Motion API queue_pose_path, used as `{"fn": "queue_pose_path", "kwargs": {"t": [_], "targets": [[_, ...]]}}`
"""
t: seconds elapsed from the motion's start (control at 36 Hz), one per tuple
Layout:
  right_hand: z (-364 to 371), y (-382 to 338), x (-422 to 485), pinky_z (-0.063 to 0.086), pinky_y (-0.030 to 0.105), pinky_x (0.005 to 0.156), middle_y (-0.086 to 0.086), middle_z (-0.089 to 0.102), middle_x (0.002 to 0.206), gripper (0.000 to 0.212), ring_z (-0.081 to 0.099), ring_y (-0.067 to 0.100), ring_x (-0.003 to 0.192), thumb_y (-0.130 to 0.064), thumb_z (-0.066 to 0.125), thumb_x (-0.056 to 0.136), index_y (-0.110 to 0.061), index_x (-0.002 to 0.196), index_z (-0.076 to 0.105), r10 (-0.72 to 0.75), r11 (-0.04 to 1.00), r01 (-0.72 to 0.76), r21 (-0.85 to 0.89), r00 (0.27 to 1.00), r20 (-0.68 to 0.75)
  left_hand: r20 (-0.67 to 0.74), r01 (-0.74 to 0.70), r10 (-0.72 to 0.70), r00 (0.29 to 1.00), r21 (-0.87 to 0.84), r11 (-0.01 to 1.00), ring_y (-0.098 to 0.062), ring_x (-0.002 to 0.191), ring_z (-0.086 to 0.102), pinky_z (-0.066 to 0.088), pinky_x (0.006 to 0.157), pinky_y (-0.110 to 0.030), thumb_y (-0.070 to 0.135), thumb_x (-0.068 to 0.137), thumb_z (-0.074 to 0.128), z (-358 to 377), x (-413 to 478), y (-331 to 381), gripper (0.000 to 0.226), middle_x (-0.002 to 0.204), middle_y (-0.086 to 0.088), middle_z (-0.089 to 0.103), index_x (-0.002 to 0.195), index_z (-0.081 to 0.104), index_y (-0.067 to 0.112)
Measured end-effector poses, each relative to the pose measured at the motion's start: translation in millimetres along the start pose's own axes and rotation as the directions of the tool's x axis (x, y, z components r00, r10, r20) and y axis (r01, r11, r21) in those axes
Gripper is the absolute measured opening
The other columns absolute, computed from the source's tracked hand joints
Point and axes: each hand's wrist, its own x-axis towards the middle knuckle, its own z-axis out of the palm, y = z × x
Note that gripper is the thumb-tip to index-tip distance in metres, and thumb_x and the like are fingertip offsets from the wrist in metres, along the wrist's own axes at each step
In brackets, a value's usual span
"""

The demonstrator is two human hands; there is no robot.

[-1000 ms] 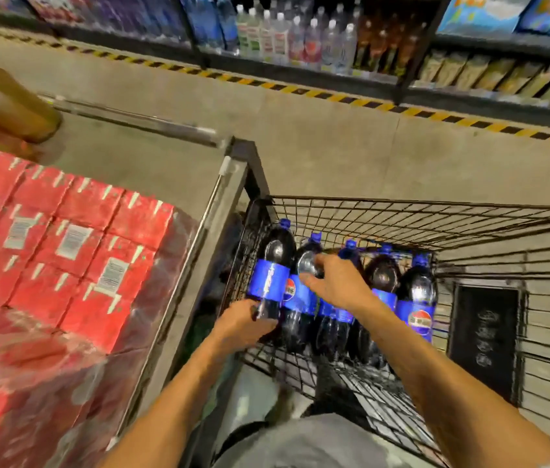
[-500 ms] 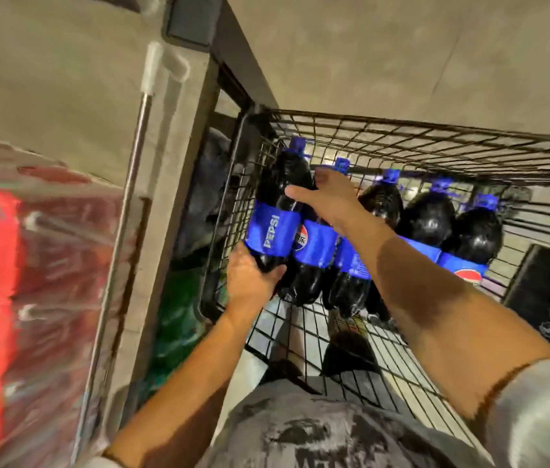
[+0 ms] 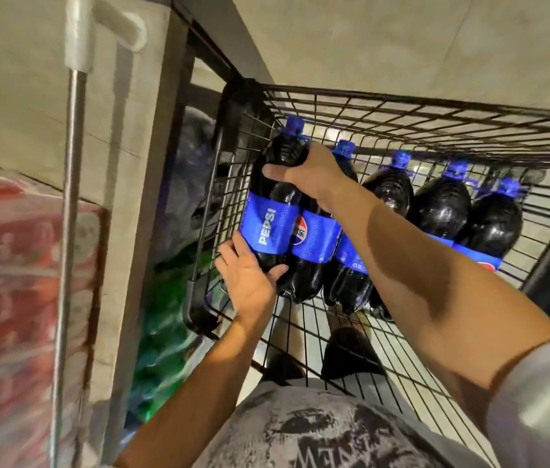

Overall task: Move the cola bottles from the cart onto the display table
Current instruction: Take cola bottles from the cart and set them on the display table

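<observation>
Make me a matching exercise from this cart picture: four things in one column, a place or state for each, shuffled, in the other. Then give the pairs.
Things:
1. left hand
2. right hand
3. PEPSI bottle
4. red packs

Places or states:
A. stacked at far left, outside the cart
B. grips the shoulders of the bottles
C. held at both ends, at the cart's left wall
D. cups a bottle's base

Pairs: 1-D, 2-B, 3-C, 4-A

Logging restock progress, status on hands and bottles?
Left hand under leftmost cola bottle, right hand on its shoulder. Bottle inside cart. Cart wall alongside.
</observation>
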Motion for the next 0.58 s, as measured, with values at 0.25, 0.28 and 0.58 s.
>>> {"fn": "queue_pose_path", "kwargs": {"t": [0.25, 0.28, 0.58], "targets": [[-2, -2, -11, 0.061, 0.042, 0.095, 0.002, 0.075, 0.110, 0.075, 0.073, 0.021, 0.101, -0.023, 0.103, 0.061, -0.011, 0.123, 0.064, 0.035, 0.996, -0.032, 0.081, 0.999, -0.028, -0.032, 0.018, -0.023, 0.999, -0.133, 0.991, -0.029, 0.119, 0.041, 0.035, 0.106, -0.037, 0.018, 0.056, 0.098, 2, -3, -7, 0.097, 0.128, -0.010, 0.044, 0.138, 0.046, 0.009], [-2, -1, -14, 0.061, 0.042, 0.095, 0.002, 0.076, 0.110, 0.076, 0.074, 0.021, 0.101, -0.024, 0.103, 0.058, -0.012, 0.123, 0.064, 0.035, 0.996, -0.032, 0.086, 0.999, -0.031, -0.040, 0.005, -0.011, 0.999, -0.140, 0.990, -0.029, 0.119, 0.042, 0.035, 0.106, -0.036, 0.017, 0.055, 0.098, 2, -4, -8, 0.097, 0.127, -0.009, 0.045, 0.136, 0.047, 0.008], [-2, -14, -61, 0.054, 0.041, 0.108, 0.000, 0.066, 0.135, 0.113, 0.067, 0.018, 0.119, -0.032, 0.104, 0.053, -0.014, 0.150, 0.049, -0.091, 0.988, 0.098, 0.119, 0.994, -0.062, -0.095, -0.069, 0.052, 0.994, -0.190, 0.979, -0.028, 0.112, 0.045, 0.032, 0.096, -0.023, 0.027, 0.054, 0.099, -22, -33, 0, 0.099, 0.122, -0.011, 0.049, 0.138, 0.050, 0.005]]}}
